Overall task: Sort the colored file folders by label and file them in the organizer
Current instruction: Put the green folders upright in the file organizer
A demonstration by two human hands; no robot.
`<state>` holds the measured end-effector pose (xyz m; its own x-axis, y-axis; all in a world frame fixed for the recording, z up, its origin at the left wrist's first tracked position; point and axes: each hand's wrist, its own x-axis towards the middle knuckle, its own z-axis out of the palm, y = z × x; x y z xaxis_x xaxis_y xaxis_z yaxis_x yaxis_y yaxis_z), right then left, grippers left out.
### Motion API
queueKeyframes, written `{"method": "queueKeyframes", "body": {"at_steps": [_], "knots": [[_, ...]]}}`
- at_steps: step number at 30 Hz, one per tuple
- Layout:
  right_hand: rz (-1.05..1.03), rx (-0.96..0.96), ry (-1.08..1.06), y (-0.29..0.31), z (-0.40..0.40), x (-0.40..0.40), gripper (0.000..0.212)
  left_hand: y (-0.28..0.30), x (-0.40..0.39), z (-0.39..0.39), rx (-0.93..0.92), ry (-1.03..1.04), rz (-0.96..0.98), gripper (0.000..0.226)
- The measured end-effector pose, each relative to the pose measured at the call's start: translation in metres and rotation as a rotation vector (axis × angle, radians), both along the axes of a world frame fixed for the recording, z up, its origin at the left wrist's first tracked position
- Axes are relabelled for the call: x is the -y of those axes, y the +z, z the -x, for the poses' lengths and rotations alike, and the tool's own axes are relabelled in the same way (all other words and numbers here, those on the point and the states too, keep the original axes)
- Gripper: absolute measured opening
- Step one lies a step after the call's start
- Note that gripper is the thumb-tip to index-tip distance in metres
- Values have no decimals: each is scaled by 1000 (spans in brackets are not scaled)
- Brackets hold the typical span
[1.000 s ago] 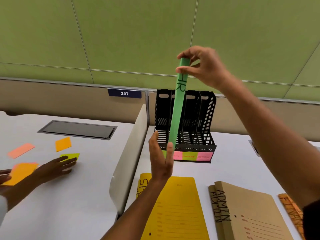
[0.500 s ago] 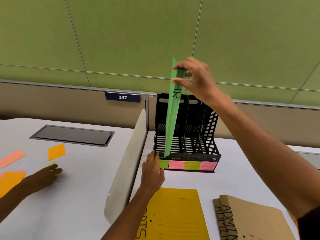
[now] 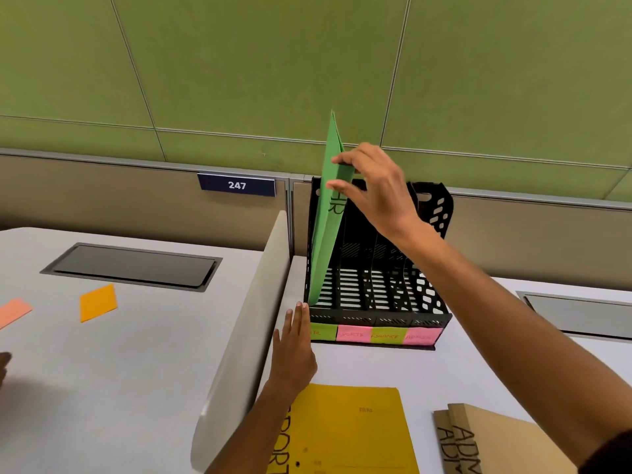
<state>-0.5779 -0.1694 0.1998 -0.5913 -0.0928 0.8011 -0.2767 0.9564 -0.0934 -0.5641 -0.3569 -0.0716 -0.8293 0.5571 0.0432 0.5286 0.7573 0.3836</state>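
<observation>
Your right hand's fingers (image 3: 342, 161) pinched the upper edge of the green folder (image 3: 327, 227), thumb on the near face beside its handwritten label. Your right hand (image 3: 374, 188) held that folder upright, tilted slightly, its bottom corner inside the leftmost slot of the black organizer (image 3: 376, 295). Your left hand (image 3: 294, 350) lay with fingers straight and pressed together, fingertips touching the organizer's front left corner. Sticky labels (image 3: 371, 335) in green and pink ran along the organizer's front. On the white tabletop (image 3: 376, 367) nearer you lay a yellow folder (image 3: 349, 432) and a brown folder (image 3: 496, 443).
</observation>
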Motion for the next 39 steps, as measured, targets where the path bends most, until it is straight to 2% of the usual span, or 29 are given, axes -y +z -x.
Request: {"method": "queueKeyframes", "body": {"at_steps": [13,22,25,31,39], "knots": [[-89,118,-67,-75,18,23,36,-11,-3,11,-20,8,4,88],[-73,131,-126,-87,17,36,38,-7,-2,12,42,-1,42,89],[-76,203,-140,-85,11,37,45,-2,1,10,57,-1,52,91],[-60,297,-158,-82,-8,34,74,7,15,-9,16,-3,59,85],[65,315,-329,-100,-66,24,83,20,18,-46,-34,-7,28,80]]}}
